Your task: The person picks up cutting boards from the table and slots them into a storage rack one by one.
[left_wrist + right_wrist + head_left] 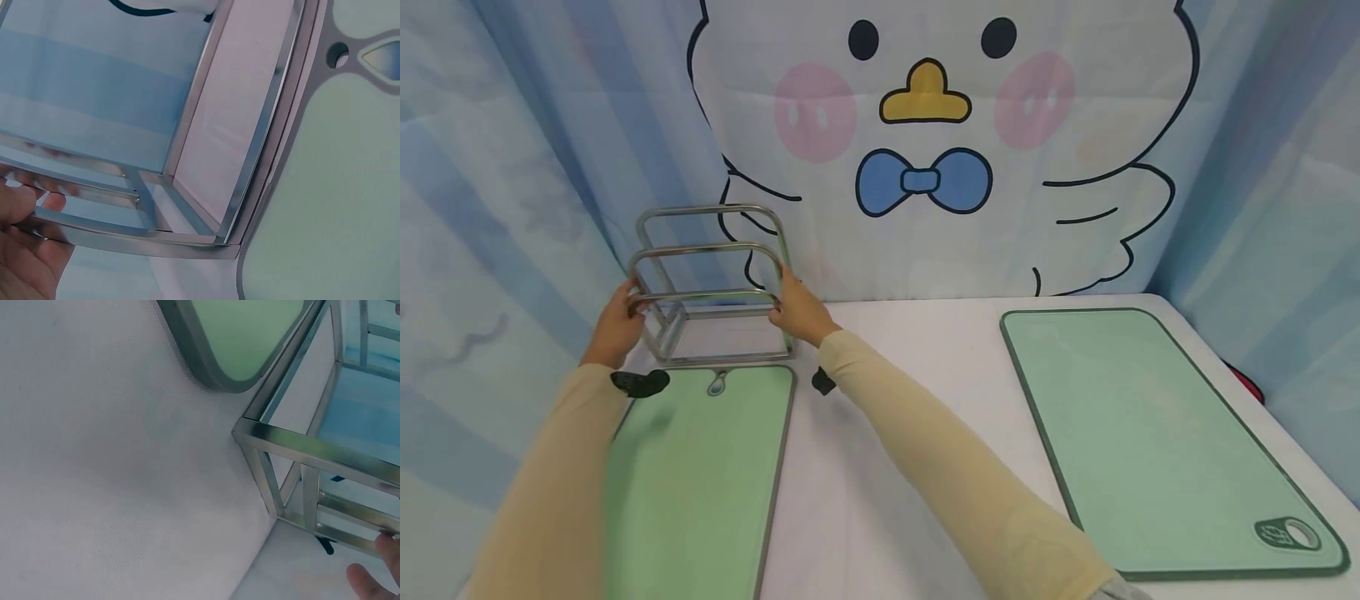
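Note:
A silver metal rack [730,360] with three upright loops stands at the back left of the table, just behind a green cutting board [700,483]. My left hand [617,325] grips its left side; in the left wrist view the fingers [53,250] of that hand curl round a side bar. On the opposite side my right hand [801,308] holds the front loops. Only the fingertips [389,547] of the right hand show in the right wrist view, at a side bar. The rack's base lies close to the board's far edge.
A second green cutting board [1165,442] lies on the right of the white table [880,467]. Behind the table hangs a curtain [925,250] with a cartoon bird, and blue curtains flank both sides. Something red and black [1246,383] peeks out at the right edge.

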`<state>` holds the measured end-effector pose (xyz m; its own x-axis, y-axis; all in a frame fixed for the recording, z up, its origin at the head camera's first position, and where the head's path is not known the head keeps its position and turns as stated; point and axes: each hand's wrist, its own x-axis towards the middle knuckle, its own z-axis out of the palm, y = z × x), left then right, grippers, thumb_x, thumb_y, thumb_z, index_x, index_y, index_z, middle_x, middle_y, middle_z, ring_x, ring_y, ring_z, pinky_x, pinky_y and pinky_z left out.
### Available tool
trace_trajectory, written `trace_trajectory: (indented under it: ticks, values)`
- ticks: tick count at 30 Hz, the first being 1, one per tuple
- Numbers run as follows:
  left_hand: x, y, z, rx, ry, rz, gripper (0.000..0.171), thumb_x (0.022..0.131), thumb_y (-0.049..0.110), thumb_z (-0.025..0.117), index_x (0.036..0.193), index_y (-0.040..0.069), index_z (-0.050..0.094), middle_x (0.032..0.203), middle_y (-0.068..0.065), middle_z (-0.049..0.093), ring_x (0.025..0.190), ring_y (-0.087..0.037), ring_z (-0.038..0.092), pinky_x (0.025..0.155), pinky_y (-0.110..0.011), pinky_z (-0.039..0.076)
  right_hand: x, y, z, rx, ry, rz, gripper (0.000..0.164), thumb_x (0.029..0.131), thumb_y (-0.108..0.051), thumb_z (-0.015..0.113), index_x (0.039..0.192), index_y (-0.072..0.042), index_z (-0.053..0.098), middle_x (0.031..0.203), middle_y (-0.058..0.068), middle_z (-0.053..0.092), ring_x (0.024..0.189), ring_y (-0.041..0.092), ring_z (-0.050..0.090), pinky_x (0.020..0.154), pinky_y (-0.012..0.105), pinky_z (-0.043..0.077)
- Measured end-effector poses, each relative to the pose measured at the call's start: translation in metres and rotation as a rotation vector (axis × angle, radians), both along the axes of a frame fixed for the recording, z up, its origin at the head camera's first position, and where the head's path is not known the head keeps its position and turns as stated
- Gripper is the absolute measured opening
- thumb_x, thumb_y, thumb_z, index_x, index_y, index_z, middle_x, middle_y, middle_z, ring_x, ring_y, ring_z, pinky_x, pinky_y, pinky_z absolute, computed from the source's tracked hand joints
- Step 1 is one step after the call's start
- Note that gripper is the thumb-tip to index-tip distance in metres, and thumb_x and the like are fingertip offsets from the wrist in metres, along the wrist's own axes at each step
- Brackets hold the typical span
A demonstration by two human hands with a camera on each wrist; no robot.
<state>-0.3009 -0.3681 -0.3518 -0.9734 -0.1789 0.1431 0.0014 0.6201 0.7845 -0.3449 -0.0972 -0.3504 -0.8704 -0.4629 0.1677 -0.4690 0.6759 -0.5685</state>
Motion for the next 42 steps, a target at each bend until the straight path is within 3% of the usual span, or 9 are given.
trace_trajectory:
  ticks: [4,7,13,18,24,33,42]
  values:
    - [-0.002,0.003,-0.001,0.004,-0.012,-0.015,0.065,0.091,-0.012,0.023,0.150,-0.001,-0.002,0.146,-0.035,0.026,0.135,-0.046,0.026,0.107,-0.056,0.029,-0.005,0.006,-0.003,-0.064,-0.034,0.024,0.078,0.089,-0.011,0.056,0.150,0.001,0.009,0.146,0.017,0.038,0.106,0.018,0.050,0.088,0.029,0.046]
    - [-0.003,0.004,-0.002,0.031,-0.028,-0.045,0.066,0.092,-0.012,0.026,0.150,0.000,-0.004,0.149,-0.033,0.021,0.137,-0.045,0.023,0.107,-0.055,0.029,-0.009,0.012,-0.004,-0.131,-0.057,0.050,0.073,0.087,-0.008,0.058,0.147,0.003,0.017,0.141,0.019,0.043,0.109,0.020,0.051,0.091,0.029,0.047]
    - [-0.001,0.003,-0.002,0.118,-0.054,-0.167,0.067,0.096,-0.008,0.031,0.150,0.003,-0.009,0.152,-0.030,0.012,0.140,-0.044,0.016,0.111,-0.056,0.025,-0.011,0.028,-0.003,-0.285,-0.174,0.085,0.061,0.084,-0.004,0.059,0.138,0.002,0.031,0.131,0.021,0.049,0.116,0.027,0.053,0.094,0.034,0.049]
    - [0.000,0.002,0.000,0.157,-0.089,-0.232,0.071,0.097,-0.006,0.035,0.150,0.007,-0.010,0.154,-0.028,0.008,0.142,-0.042,0.014,0.112,-0.054,0.027,-0.020,0.039,-0.008,-0.293,-0.211,0.110,0.061,0.085,-0.009,0.061,0.137,0.000,0.031,0.132,0.020,0.049,0.117,0.026,0.052,0.093,0.032,0.049]
    - [-0.002,0.003,0.001,0.117,-0.144,-0.249,0.074,0.097,-0.002,0.043,0.150,0.004,-0.009,0.154,-0.028,0.009,0.140,-0.042,0.019,0.110,-0.046,0.033,-0.027,0.050,-0.012,-0.328,-0.245,0.118,0.061,0.085,-0.008,0.065,0.136,-0.001,0.033,0.133,0.017,0.046,0.125,0.028,0.048,0.102,0.035,0.046]
    - [-0.003,0.006,0.004,0.166,-0.208,-0.331,0.078,0.097,0.002,0.046,0.148,0.001,-0.013,0.154,-0.030,0.002,0.140,-0.046,0.011,0.112,-0.059,0.019,-0.029,0.062,-0.014,-0.322,-0.264,0.118,0.065,0.084,-0.009,0.068,0.138,-0.003,0.032,0.136,0.016,0.044,0.129,0.029,0.046,0.103,0.037,0.045]
    - [-0.007,0.007,0.003,0.054,-0.280,-0.379,0.080,0.099,0.010,0.046,0.147,0.003,-0.016,0.154,-0.030,-0.001,0.140,-0.047,0.009,0.111,-0.062,0.021,-0.025,0.073,-0.011,-0.321,-0.291,0.101,0.061,0.084,-0.011,0.068,0.136,-0.002,0.037,0.134,0.015,0.045,0.129,0.030,0.045,0.103,0.038,0.045]
